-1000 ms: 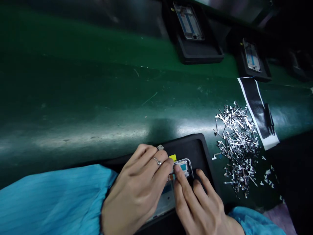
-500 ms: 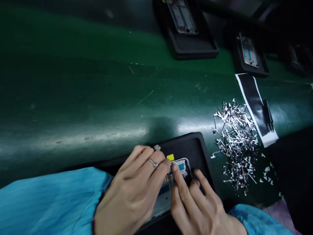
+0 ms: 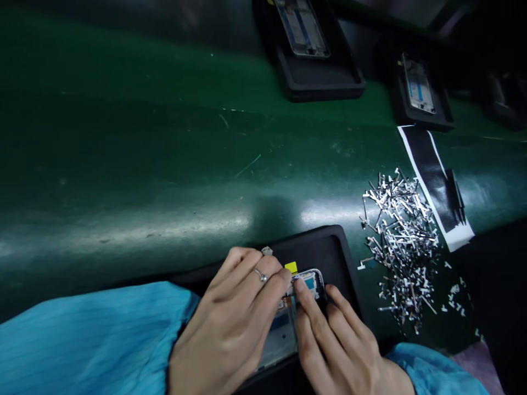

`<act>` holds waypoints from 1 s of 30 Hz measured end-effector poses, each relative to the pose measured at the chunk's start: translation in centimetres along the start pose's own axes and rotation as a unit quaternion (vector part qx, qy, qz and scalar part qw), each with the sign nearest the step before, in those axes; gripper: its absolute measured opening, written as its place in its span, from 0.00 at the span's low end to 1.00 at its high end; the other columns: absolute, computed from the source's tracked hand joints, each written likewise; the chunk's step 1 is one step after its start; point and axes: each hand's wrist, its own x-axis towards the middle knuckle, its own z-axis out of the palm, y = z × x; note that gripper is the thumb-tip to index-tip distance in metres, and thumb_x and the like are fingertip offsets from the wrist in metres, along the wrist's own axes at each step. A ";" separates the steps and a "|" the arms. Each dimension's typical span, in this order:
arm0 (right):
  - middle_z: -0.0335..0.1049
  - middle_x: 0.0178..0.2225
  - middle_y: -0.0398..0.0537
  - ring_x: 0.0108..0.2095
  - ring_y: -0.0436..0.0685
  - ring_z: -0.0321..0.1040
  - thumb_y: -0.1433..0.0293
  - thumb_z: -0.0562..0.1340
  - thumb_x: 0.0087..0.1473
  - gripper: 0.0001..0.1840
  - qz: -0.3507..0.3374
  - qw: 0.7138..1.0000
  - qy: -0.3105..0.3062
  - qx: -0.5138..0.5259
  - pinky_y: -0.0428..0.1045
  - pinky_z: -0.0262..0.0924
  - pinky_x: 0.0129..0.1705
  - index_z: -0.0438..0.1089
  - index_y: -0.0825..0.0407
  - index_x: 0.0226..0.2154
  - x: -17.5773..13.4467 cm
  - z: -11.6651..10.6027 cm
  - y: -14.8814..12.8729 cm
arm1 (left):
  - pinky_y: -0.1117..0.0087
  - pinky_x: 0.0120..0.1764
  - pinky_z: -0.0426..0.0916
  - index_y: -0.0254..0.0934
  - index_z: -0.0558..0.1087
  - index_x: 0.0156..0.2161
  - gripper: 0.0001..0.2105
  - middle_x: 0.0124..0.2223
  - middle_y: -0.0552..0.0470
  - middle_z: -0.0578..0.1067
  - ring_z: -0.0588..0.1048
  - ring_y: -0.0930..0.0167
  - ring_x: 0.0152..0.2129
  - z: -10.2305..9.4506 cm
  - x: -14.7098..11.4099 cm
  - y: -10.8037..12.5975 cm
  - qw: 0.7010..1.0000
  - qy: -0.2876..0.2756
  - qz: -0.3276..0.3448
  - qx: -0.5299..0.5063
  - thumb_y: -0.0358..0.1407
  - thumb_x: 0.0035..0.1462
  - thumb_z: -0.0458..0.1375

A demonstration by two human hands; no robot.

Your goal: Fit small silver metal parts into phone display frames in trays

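Observation:
A phone frame (image 3: 276, 341) with a silver rim and exposed inner parts lies in a black tray (image 3: 325, 253) close to me. My left hand (image 3: 230, 312), wearing a ring, curls over its upper left side with the fingertips bent down and partly hidden. Beside those knuckles shows a small grey piece (image 3: 267, 250) that I cannot identify. My right hand (image 3: 343, 343) presses its index fingertip on the inside of the frame near the top, its other fingers bent along the right edge. A yellow tab (image 3: 291, 267) sticks out at the frame's top.
A heap of small black and white strips (image 3: 405, 241) lies to the right. Beyond it are a black sheet with white edges (image 3: 432, 175) and dark tweezers (image 3: 456, 192). Further trays with phone frames (image 3: 302, 27) stand at the back of the green table (image 3: 144, 164).
Both hands and the phone frame appear slightly further right, as the view has shifted a little. Both hands keep nearly the same hold on the frame.

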 end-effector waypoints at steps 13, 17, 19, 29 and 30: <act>0.70 0.37 0.61 0.23 0.54 0.70 0.82 0.47 0.51 0.13 0.010 1.000 0.009 0.016 0.51 0.66 0.37 0.66 0.61 0.29 0.2 -0.1 0.0 | 0.68 0.39 0.60 0.34 0.67 0.35 0.13 0.31 0.53 0.69 0.66 0.73 0.29 -0.2 0.4 0.3 0.999 0.023 -0.024 -0.035 0.22 0.55 0.41; 0.69 0.38 0.63 0.27 0.56 0.71 0.82 0.46 0.52 0.14 0.006 1.000 0.001 0.019 0.52 0.66 0.37 0.66 0.63 0.30 -0.1 0.0 0.1 | 0.66 0.40 0.60 0.33 0.68 0.34 0.14 0.32 0.52 0.71 0.67 0.71 0.30 -0.3 0.8 0.4 1.000 0.008 0.012 0.011 0.23 0.56 0.40; 0.69 0.39 0.63 0.28 0.57 0.71 0.82 0.46 0.52 0.14 0.013 1.000 0.003 0.023 0.52 0.65 0.38 0.66 0.63 0.31 -0.2 0.0 0.0 | 0.66 0.39 0.60 0.33 0.69 0.32 0.14 0.31 0.51 0.71 0.67 0.70 0.30 -0.1 1.0 0.6 1.000 0.006 0.011 0.014 0.23 0.55 0.41; 0.69 0.39 0.59 0.33 0.54 0.71 0.82 0.45 0.53 0.15 0.054 0.998 -0.001 0.010 0.49 0.62 0.44 0.66 0.61 0.32 -0.3 -0.3 -0.1 | 0.65 0.34 0.59 0.35 0.66 0.28 0.13 0.29 0.52 0.68 0.64 0.70 0.27 -0.2 1.4 0.8 0.999 -0.026 -0.030 -0.012 0.23 0.53 0.41; 0.69 0.39 0.58 0.33 0.54 0.70 0.82 0.45 0.53 0.15 0.057 0.998 0.000 0.012 0.49 0.62 0.44 0.66 0.61 0.32 -0.3 -0.3 -0.1 | 0.66 0.33 0.59 0.35 0.65 0.27 0.13 0.28 0.52 0.68 0.64 0.70 0.26 -0.4 1.5 0.8 0.999 -0.028 -0.035 -0.022 0.24 0.53 0.41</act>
